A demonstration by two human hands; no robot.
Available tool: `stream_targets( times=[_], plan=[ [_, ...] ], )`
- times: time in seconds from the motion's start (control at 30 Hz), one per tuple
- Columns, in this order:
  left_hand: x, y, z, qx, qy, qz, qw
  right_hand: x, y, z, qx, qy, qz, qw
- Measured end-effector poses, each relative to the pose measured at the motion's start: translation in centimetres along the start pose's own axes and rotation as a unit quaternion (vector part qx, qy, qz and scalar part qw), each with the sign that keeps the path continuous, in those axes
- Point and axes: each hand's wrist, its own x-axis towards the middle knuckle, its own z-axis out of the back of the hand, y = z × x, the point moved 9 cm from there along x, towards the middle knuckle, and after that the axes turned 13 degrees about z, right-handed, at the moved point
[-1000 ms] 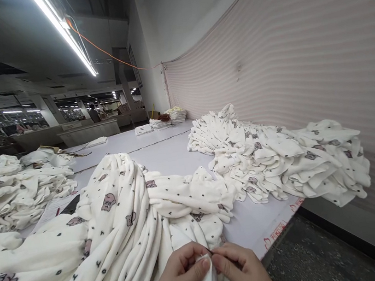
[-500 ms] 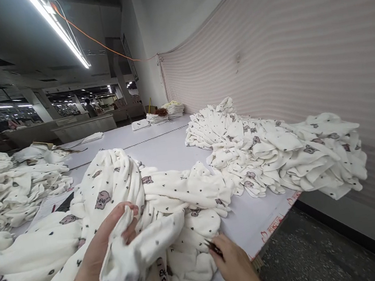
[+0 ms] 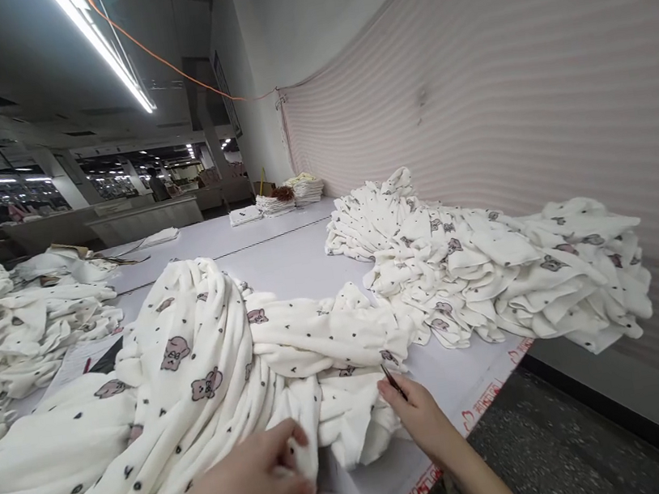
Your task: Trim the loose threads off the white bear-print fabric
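White fleece cloth (image 3: 196, 347) with printed bears and small dark marks lies bunched in front of me. My left hand (image 3: 252, 483) is over its near folds, slightly blurred, with curled fingers and the thumb apart; I see no cloth pinched between them. My right hand (image 3: 418, 414) is closed around small dark thread snips (image 3: 393, 383), their points upward and to the left. The snips are beside the right end of the cloth, close to a loose white flap (image 3: 359, 414).
A heap of the same cloth (image 3: 491, 265) covers the table's right side and overhangs its edge. Another pile (image 3: 29, 338) is at left, near a paper sheet (image 3: 79, 364). Folded white stacks (image 3: 278, 203) stand at the back of the table (image 3: 300, 255). Striped fabric (image 3: 497, 92) hangs along the wall.
My left hand has let go of the raised cloth piece and moved down and right. My right hand with the snips has moved up and slightly right.
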Motion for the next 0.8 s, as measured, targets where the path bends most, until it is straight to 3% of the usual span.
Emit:
stream_targets(
  times=[0.07,0.23,0.33,0.43,0.57,0.67,0.73,0.8],
  plan=[
    [0.4,-2.4,-0.6,0.033,-0.087,-0.036,0.995,0.2,0.6,-1.1,0.041,-0.003,-0.01,0.999],
    [1.7,-5.3,-3.2,0.086,-0.199,-0.101,0.971,-0.2,2.0,-3.3,0.081,-0.022,-0.028,0.996],
    [1.7,-6.3,-3.1,0.018,-0.143,-0.174,0.974,0.1,3.4,-3.7,0.074,-0.004,-0.011,0.997],
    [1.8,-6.7,-2.0,-0.037,-0.086,-0.179,0.98,0.1,4.3,-3.4,0.072,-0.012,-0.002,0.997],
    [1.4,-6.2,0.3,-0.083,-0.195,-0.183,0.96,-2.2,2.8,-3.0,0.095,-0.097,-0.037,0.99],
    [0.0,-5.8,0.7,-0.078,-0.29,-0.225,0.927,-4.0,1.3,-4.8,0.123,-0.095,-0.03,0.987],
    [-1.2,-5.7,0.2,-0.072,-0.302,-0.269,0.912,-4.7,0.8,-5.3,0.125,-0.105,-0.025,0.986],
    [-2.1,-5.4,-0.9,-0.091,-0.254,-0.319,0.908,-4.9,1.1,-4.7,0.09,-0.133,0.0,0.987]
  ],
)
